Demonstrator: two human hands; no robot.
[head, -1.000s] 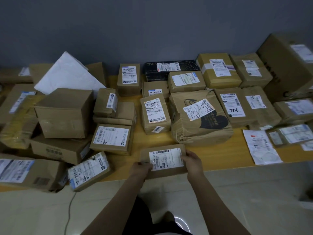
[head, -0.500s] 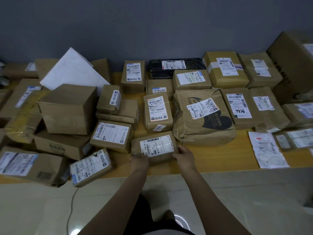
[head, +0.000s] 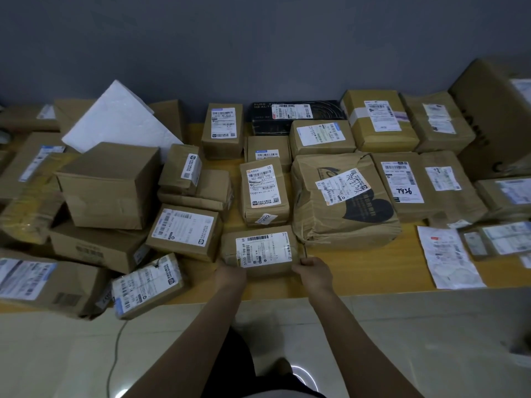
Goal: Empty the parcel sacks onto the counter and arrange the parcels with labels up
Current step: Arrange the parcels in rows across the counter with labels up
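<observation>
A small brown parcel (head: 260, 252) with a white label facing up lies on the wooden counter (head: 359, 271), just in front of an upright labelled parcel (head: 263, 191). My left hand (head: 230, 275) grips its near left corner. My right hand (head: 311, 272) holds its near right corner. To its right sits a crumpled brown paper parcel (head: 342, 202) with a slanted label. Left of it lies a flat labelled box (head: 184, 231).
Many brown parcels cover the counter, most with labels up. A plain box (head: 109, 183) and a white padded envelope (head: 117, 122) stand at left. A loose white label sheet (head: 448, 259) lies at right. A large carton (head: 497, 119) stands far right. Bare counter shows right of my hands.
Both hands pushed the small parcel away from the counter's front edge, up against the row of parcels behind it. The other parcels stayed put.
</observation>
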